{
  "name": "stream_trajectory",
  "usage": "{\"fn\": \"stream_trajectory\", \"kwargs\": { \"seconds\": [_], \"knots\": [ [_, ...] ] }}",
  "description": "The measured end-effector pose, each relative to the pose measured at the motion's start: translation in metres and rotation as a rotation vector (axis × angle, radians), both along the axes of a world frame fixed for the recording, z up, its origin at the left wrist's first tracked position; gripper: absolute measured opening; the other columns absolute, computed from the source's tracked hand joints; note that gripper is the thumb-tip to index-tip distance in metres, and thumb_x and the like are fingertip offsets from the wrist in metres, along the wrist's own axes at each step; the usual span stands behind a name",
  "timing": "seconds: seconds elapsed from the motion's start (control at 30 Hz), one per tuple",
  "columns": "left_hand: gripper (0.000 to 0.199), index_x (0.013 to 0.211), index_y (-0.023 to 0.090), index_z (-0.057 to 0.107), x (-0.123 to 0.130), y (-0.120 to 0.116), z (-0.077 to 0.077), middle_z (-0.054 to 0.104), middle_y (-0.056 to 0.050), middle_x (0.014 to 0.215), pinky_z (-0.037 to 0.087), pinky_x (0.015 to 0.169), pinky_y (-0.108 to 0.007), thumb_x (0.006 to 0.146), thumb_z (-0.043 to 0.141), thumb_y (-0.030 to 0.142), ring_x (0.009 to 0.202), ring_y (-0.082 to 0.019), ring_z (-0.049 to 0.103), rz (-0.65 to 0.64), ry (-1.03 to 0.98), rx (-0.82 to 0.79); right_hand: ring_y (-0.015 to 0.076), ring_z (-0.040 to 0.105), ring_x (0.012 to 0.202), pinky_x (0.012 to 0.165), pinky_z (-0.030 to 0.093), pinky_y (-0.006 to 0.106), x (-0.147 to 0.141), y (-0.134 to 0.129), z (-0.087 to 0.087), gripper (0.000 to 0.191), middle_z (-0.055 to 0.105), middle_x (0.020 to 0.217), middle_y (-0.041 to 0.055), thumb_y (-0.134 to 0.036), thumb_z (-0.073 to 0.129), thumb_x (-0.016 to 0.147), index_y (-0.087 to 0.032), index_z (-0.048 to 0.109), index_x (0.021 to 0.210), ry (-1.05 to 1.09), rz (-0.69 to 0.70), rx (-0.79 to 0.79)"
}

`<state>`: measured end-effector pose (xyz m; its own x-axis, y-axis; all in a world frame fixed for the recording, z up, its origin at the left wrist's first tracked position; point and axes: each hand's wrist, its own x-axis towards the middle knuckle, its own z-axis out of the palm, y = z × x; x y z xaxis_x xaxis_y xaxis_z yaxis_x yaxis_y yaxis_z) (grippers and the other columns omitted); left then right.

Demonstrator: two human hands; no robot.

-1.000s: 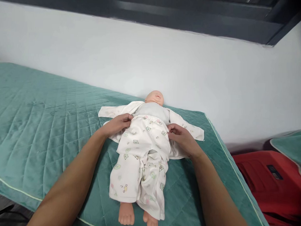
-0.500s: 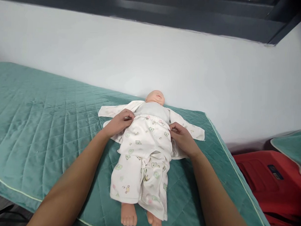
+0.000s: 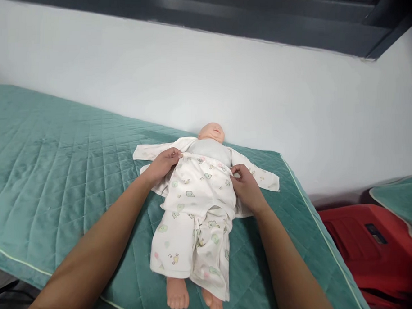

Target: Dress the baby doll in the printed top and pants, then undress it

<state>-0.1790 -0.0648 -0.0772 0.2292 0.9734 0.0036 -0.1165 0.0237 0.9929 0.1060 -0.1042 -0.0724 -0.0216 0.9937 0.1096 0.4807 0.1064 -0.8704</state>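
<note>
Both hands grasp the waistband (image 3: 207, 158) of the patterned trousers (image 3: 201, 186) at the centre of the frame, the left hand (image 3: 164, 164) pinching its left side and the right hand (image 3: 246, 186) its right. Those trousers cover the legs of a doll (image 3: 209, 148) lying face up on a green quilted cover (image 3: 63, 176), feet toward the bottom edge, with the sleeves of a white top (image 3: 155, 151) spread to either side. A red object (image 3: 368, 250) occupies the lower right, beside the cover.
</note>
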Motion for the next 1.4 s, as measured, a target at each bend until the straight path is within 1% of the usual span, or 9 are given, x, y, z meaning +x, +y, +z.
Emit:
{"fn": "stream_trajectory", "kwargs": {
  "seconds": [0.1, 0.23, 0.33, 0.43, 0.67, 0.93, 1.1, 1.3, 1.4],
  "knots": [
    [0.024, 0.085, 0.020, 0.054, 0.000, 0.001, -0.005, 0.052, 0.004, 0.069, 0.036, 0.057, -0.024, 0.081, 0.064, 0.042, 0.061, -0.012, 0.047, 0.085, 0.061, 0.041, 0.0185, 0.047, 0.064, 0.063, 0.037, 0.033, 0.000, 0.003, 0.000, 0.010, 0.056, 0.072, -0.0017, -0.025, 0.053, 0.078, -0.027, 0.052, 0.088, -0.140, -0.079, 0.052],
    [0.021, 0.083, 0.020, 0.057, 0.000, -0.002, -0.005, 0.059, 0.001, 0.077, 0.039, 0.066, -0.026, 0.085, 0.056, 0.041, 0.074, -0.015, 0.051, 0.172, 0.325, 0.196, 0.0217, 0.053, 0.075, 0.070, 0.039, 0.035, -0.002, 0.004, 0.002, 0.008, 0.062, 0.082, 0.0028, -0.021, 0.053, 0.075, -0.025, 0.053, 0.082, -0.303, -0.216, 0.110],
    [0.019, 0.082, 0.021, 0.057, 0.000, -0.006, -0.002, 0.062, 0.000, 0.079, 0.039, 0.071, -0.029, 0.087, 0.052, 0.039, 0.078, -0.018, 0.054, 0.152, 0.541, 0.267, 0.0233, 0.056, 0.076, 0.069, 0.040, 0.036, -0.001, 0.004, 0.004, 0.006, 0.065, 0.080, 0.0046, -0.026, 0.058, 0.075, -0.025, 0.056, 0.080, -0.341, -0.243, 0.026],
    [0.015, 0.083, 0.022, 0.057, -0.003, -0.006, 0.001, 0.066, -0.001, 0.081, 0.040, 0.072, -0.030, 0.086, 0.051, 0.035, 0.079, -0.020, 0.057, 0.077, 0.633, 0.295, 0.0244, 0.059, 0.077, 0.069, 0.041, 0.037, 0.004, 0.004, 0.001, 0.010, 0.069, 0.083, 0.0057, -0.025, 0.063, 0.071, -0.025, 0.060, 0.080, -0.309, -0.183, -0.080],
    [0.013, 0.080, 0.020, 0.059, -0.010, -0.002, 0.015, 0.065, 0.001, 0.081, 0.040, 0.063, -0.027, 0.073, 0.064, 0.030, 0.072, -0.018, 0.056, -0.180, 0.551, 0.150, 0.0259, 0.060, 0.081, 0.068, 0.046, 0.035, 0.016, 0.007, -0.010, 0.021, 0.070, 0.078, 0.0033, -0.019, 0.068, 0.063, -0.027, 0.064, 0.081, -0.072, 0.006, -0.080],
    [0.016, 0.083, 0.020, 0.060, -0.018, -0.006, 0.021, 0.063, 0.001, 0.084, 0.039, 0.061, -0.025, 0.074, 0.065, 0.033, 0.072, -0.016, 0.054, -0.260, 0.463, 0.056, 0.0239, 0.063, 0.090, 0.077, 0.050, 0.036, 0.008, -0.003, 0.002, 0.019, 0.071, 0.092, 0.0016, -0.023, 0.062, 0.069, -0.025, 0.062, 0.088, 0.131, 0.082, -0.212],
    [0.018, 0.080, 0.021, 0.058, -0.016, -0.010, 0.021, 0.059, 0.002, 0.073, 0.037, 0.057, -0.024, 0.078, 0.062, 0.038, 0.064, -0.014, 0.050, -0.166, 0.387, 0.004, 0.0225, 0.062, 0.086, 0.072, 0.049, 0.032, 0.006, 0.001, -0.002, 0.016, 0.070, 0.086, 0.0005, -0.023, 0.060, 0.067, -0.025, 0.062, 0.083, 0.116, 0.040, -0.155],
    [0.015, 0.075, 0.021, 0.050, -0.008, -0.006, 0.013, 0.052, 0.004, 0.065, 0.035, 0.057, -0.025, 0.077, 0.058, 0.033, 0.059, -0.013, 0.046, 0.072, 0.376, 0.004, 0.0205, 0.057, 0.068, 0.059, 0.042, 0.031, 0.009, 0.007, -0.013, 0.012, 0.066, 0.071, 0.0002, -0.026, 0.058, 0.068, -0.025, 0.062, 0.079, 0.097, -0.013, -0.115],
    [0.010, 0.074, 0.021, 0.051, -0.008, -0.004, 0.008, 0.054, 0.003, 0.067, 0.035, 0.059, -0.026, 0.076, 0.056, 0.029, 0.062, -0.014, 0.047, 0.097, 0.408, 0.024, 0.0209, 0.058, 0.072, 0.062, 0.044, 0.033, 0.008, 0.008, -0.016, 0.016, 0.067, 0.078, 0.0018, -0.027, 0.060, 0.068, -0.025, 0.061, 0.084, 0.082, -0.092, -0.064]
  ]
}}
